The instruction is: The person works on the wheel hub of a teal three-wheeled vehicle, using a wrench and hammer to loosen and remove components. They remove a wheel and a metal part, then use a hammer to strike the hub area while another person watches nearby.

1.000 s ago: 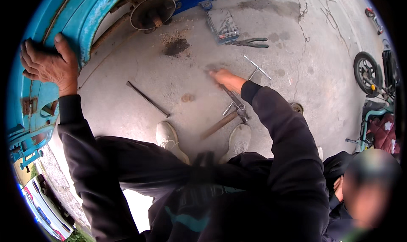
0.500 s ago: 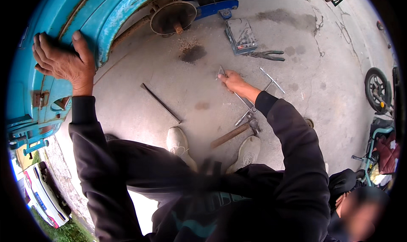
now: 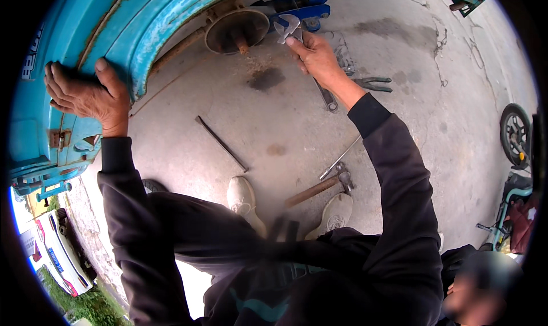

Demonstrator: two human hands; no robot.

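Observation:
My left hand (image 3: 88,97) rests flat on the teal vehicle body (image 3: 108,37), fingers and thumb spread. Wrapped in my right hand (image 3: 321,60) is an adjustable wrench (image 3: 289,28), its jaws up near the rusty wheel hub (image 3: 222,36) but not seen to touch it. The end of its handle shows below my fingers. Behind that hand lies a grey toolbox (image 3: 345,57), partly hidden, with pliers (image 3: 375,84) beside it. A metal T-handle wrench (image 3: 341,159) on the ground is mostly covered by my right forearm.
By my shoes lies a hammer (image 3: 313,192), and to its left a dark pry bar (image 3: 221,144). A blue floor jack (image 3: 299,7) stands behind the hub. Another person (image 3: 479,283) is at lower right, below a wheel (image 3: 514,132). A white car (image 3: 61,252) is at lower left.
My right hand has moved up and away from me, from over the ground tools to beside the hub, carrying the wrench. The left hand stays on the vehicle body.

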